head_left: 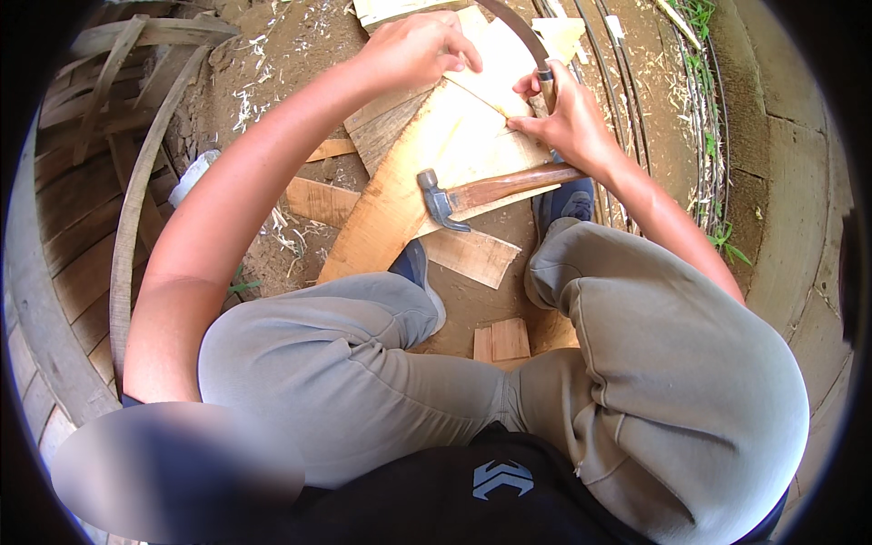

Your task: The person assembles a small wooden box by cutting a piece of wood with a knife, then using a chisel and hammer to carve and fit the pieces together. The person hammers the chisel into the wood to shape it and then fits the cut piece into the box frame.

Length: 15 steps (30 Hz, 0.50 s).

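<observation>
My right hand [577,123] is closed round the wooden handle of a sickle [522,32], its curved blade pointing up and away to the left. The thumb of that hand reaches down to the pale board [481,136]. Over the far part of the boards, my left hand [422,50] has its fingers bent and drawn together; what they pinch, if anything, is hidden. A thin line runs across the board between both hands; I cannot tell if it is a stick or an edge. A claw hammer [509,186] with a brown wooden handle lies on the boards nearer to me.
Several loose boards [381,222] lie on the dirt between my feet, with a short wood piece [501,341] closer in. Wood shavings are scattered about. Long dark rods [627,100] run along the right. Curved wooden slats [150,182] stand at the left, planks [790,200] at the right.
</observation>
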{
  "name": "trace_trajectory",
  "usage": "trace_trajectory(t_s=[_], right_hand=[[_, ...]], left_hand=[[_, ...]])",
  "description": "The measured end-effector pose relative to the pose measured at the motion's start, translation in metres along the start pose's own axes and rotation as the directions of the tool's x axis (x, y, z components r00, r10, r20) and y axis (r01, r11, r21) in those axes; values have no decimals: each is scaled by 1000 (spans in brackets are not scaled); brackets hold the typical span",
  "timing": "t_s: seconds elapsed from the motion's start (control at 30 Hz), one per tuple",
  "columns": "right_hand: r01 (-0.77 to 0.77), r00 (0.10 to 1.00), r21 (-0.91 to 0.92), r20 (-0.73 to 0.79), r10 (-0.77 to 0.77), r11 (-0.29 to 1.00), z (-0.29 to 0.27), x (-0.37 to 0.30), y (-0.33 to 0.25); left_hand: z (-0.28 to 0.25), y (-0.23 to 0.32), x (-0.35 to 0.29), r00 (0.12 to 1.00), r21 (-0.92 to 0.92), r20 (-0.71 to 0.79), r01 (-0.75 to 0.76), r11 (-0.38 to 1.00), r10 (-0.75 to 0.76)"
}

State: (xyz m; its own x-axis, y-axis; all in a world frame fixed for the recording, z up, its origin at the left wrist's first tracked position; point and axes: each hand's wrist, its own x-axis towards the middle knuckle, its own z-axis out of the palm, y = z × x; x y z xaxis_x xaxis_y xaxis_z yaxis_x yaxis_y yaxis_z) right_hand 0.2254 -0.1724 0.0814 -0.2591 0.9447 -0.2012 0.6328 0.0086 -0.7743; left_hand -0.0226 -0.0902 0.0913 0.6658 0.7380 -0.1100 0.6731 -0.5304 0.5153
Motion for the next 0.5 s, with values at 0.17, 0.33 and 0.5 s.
trace_trajectory(t_s=[0.17, 0.33, 0.5], right_hand=[[22, 999, 6, -49, -22, 1000, 6, -1, 5], [3, 997, 27, -79, -1, 1000, 2, -4, -2], [-18, 997, 20, -79, 19, 1000, 3, -3, 0]], left_hand=[[-1, -7, -1, 987, 62, 27, -163, 985, 161], [-1, -3, 4, 985, -10, 85, -149, 989, 149], [-1, 3, 17, 990, -85, 131, -45, 995, 56]])
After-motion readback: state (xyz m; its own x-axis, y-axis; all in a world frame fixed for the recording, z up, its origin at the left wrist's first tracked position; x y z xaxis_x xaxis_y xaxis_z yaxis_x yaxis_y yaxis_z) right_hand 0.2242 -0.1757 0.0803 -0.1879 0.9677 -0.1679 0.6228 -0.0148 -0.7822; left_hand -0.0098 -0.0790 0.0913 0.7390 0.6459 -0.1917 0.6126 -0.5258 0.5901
